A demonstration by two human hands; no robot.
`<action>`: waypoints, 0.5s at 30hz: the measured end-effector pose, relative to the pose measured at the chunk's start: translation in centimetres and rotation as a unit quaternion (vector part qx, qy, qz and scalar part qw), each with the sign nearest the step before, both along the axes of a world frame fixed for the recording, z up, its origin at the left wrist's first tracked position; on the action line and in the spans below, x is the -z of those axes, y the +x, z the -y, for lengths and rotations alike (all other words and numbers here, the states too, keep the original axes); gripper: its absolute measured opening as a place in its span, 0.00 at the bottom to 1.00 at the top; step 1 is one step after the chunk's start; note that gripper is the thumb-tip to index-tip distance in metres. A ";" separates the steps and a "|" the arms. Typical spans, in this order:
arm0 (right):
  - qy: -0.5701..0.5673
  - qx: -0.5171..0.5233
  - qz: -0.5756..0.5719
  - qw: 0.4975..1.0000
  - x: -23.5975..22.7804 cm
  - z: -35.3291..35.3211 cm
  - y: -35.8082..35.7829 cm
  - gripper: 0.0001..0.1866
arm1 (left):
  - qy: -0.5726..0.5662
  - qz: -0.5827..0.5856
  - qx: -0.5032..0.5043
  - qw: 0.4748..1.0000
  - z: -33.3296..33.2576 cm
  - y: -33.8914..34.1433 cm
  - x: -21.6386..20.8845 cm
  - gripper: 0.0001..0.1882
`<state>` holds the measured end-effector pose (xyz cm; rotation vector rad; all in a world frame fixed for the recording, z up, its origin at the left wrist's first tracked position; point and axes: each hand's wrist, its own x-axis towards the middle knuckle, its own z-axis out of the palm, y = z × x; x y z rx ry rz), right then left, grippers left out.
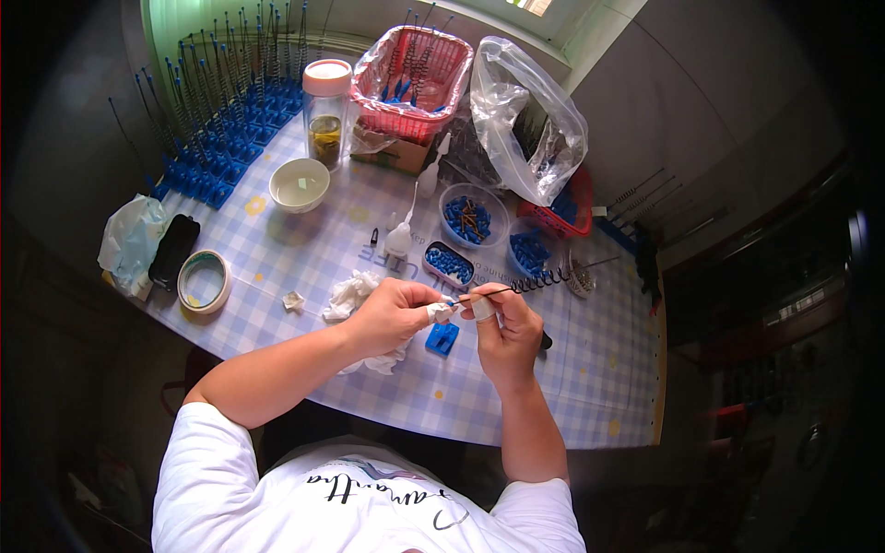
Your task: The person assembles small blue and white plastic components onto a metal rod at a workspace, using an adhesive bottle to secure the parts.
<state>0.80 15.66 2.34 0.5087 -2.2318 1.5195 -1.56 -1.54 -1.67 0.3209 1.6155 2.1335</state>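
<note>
Over the near middle of the table, my two hands meet at the end of a thin dark rod with a spiral coil [541, 280]. My right hand [507, 334] pinches the rod near its left end, and the coil points off to the right. My left hand [396, 313] is closed on a small blue tip [451, 302] at that end; whether it is seated on the rod I cannot tell. White tape wraps fingers on both hands. Below them lies a blue block [442, 339]. Crumpled white tissue [353, 293] sits beside my left hand.
Small blue parts fill an oval tin [427, 258] and clear tubs [445, 195] beyond my hands. White squeeze bottles [399, 240], a bowl [299, 207], a jar [327, 83] and a red basket [369, 55] stand farther back. Blue racks [217, 152] hold upright coiled rods. Tape roll [224, 286] lies left.
</note>
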 end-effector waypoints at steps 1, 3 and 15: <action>0.000 0.000 0.000 1.000 0.0 0.0 0.0 0.06 | 0.000 0.000 0.000 1.000 0.0 0.0 -0.1 0.12; 0.001 0.001 -0.002 1.000 0.2 -0.1 -0.1 0.06 | -0.011 -0.007 -0.001 1.000 0.0 0.1 -0.3 0.12; 0.001 0.005 0.007 1.000 0.2 -0.1 -0.1 0.05 | -0.037 -0.007 -0.001 0.999 0.1 0.0 -0.2 0.09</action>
